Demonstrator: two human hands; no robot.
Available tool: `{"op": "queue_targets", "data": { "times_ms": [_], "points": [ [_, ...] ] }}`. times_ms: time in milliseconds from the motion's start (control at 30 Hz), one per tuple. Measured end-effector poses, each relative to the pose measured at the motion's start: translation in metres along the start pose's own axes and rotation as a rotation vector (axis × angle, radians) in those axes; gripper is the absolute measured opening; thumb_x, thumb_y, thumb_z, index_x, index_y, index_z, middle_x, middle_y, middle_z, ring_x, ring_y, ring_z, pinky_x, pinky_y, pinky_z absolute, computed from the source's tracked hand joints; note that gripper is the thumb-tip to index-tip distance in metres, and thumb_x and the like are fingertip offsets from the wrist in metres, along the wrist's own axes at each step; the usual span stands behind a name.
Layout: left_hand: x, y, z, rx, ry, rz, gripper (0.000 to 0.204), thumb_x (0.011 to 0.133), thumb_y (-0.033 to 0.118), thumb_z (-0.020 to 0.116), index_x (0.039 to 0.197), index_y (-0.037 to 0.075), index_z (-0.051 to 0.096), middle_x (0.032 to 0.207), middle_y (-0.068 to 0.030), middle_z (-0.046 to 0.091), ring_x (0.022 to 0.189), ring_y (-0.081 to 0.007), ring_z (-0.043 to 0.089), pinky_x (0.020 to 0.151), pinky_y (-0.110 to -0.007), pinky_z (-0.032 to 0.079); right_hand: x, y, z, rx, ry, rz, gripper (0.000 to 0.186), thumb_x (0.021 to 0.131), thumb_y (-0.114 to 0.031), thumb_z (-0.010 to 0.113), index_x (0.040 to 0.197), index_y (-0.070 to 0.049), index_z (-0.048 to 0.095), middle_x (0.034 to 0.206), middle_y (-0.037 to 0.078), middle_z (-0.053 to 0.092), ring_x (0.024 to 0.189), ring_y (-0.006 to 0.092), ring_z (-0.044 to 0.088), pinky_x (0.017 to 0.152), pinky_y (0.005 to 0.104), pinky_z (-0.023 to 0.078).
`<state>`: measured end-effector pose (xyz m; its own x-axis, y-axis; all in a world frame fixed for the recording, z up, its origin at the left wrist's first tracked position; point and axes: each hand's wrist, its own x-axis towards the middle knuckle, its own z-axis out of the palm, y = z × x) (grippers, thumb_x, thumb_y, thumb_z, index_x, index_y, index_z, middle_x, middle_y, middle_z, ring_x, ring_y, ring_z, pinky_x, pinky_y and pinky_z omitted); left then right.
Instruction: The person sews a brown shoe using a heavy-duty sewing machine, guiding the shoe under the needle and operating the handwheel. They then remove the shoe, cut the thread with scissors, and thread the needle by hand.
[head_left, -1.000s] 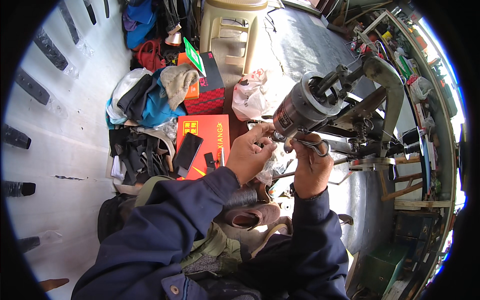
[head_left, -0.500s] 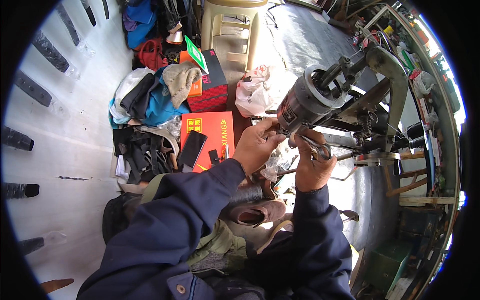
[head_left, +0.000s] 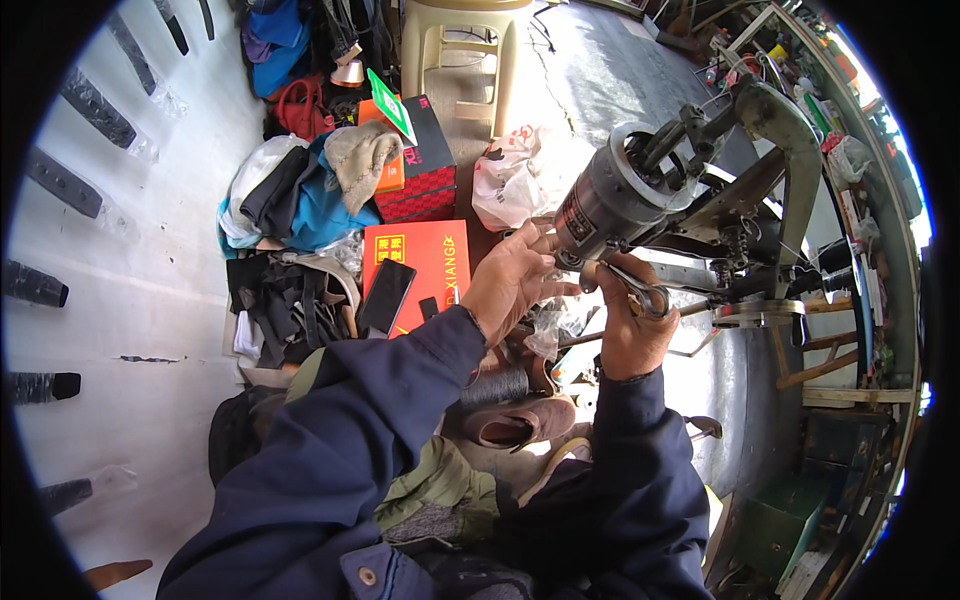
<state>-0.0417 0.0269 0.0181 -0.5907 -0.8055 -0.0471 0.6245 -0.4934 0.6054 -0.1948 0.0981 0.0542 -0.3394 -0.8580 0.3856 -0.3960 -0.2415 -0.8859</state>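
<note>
A dark cylindrical motor [head_left: 612,195] hangs on a grey metal machine frame [head_left: 785,130] right of centre. My left hand [head_left: 512,280] reaches up to the motor's lower left end, fingertips touching its underside. My right hand [head_left: 628,325] sits just below the motor, shut on a pair of metal scissors [head_left: 640,292] whose loops lie over the knuckles. Both sleeves are dark blue. What the fingertips touch under the motor is hidden.
On the floor to the left lie a red flat box [head_left: 415,262] with a black phone [head_left: 386,296], a dark red box [head_left: 425,170], piled clothes [head_left: 300,195] and black straps [head_left: 290,310]. A white plastic bag [head_left: 515,180] and a beige stool [head_left: 462,50] stand behind. A brown shoe [head_left: 520,420] rests near my lap.
Both hands stay at the motor's underside. The view has shifted slightly, and my left hand's fingers have crept a little further up toward the motor.
</note>
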Motion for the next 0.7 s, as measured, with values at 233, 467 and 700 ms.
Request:
{"op": "queue_targets", "data": {
  "times_ms": [233,467,700],
  "points": [
    [0.0037,0.0025,-0.0034,-0.258,0.030,-0.043,0.047,0.101,0.020,0.048,0.141,-0.005,0.046,0.143,-0.0215,0.058,0.129,-0.0326,0.060,0.108,-0.051,0.052,0.0016,-0.0045,-0.0027,-0.019,-0.132,0.000,0.021,0.093,0.003,0.071,0.114,0.002,0.073,0.098,0.009,0.078,0.090,0.0126,0.071,0.082,0.0282,0.055],
    [0.0044,0.0023,-0.0054,-0.226,0.130,-0.034,0.045,0.103,0.020,0.046,0.140,-0.006,0.047,0.139,-0.0206,0.062,0.127,-0.0319,0.062,0.107,-0.049,0.053,-0.0013,-0.0019,-0.0016,0.187,-0.070,0.125,0.021,0.097,0.001,0.071,0.117,0.004,0.072,0.096,0.008,0.075,0.089,0.0134,0.070,0.083,0.0274,0.055],
    [0.0079,0.0023,-0.0019,-0.204,0.083,-0.039,0.040,0.105,0.020,0.046,0.136,-0.005,0.052,0.132,-0.0169,0.066,0.117,-0.0264,0.067,0.102,-0.043,0.056,0.0006,-0.0025,-0.0022,0.225,-0.029,0.189,0.025,0.103,-0.013,0.068,0.121,0.004,0.070,0.087,0.008,0.075,0.080,0.0112,0.067,0.068,0.0244,0.047]
  ]
}}
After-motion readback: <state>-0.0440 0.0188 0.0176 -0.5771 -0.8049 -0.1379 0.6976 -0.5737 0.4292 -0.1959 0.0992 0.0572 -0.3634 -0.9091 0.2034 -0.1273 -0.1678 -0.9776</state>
